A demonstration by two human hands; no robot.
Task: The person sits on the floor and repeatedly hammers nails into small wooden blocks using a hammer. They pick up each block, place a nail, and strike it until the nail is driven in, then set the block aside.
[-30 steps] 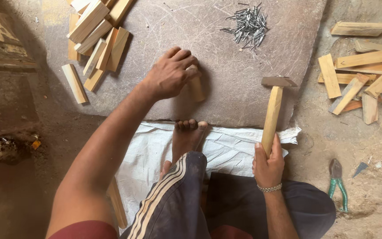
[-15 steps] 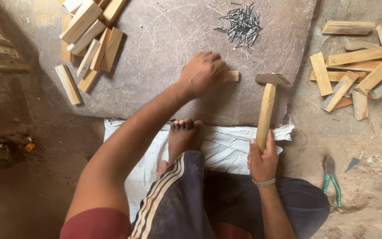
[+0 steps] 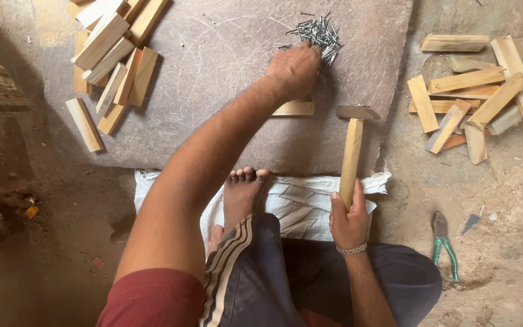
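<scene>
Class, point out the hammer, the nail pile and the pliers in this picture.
hammer (image 3: 351, 154): head view, middle of its wooden handle.
nail pile (image 3: 324, 31): head view, centre of the heap.
pliers (image 3: 443, 242): head view, top of the green handles.

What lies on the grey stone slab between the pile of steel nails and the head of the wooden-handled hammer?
In the head view, the left hand is at the steel nails; below it lies one small wooden block, just left of the hammer head.

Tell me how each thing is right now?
left hand: reaching into the nail pile
right hand: gripping the hammer, head resting on the stone slab
wood piece: flat on slab
pliers: lying closed on ground
</scene>
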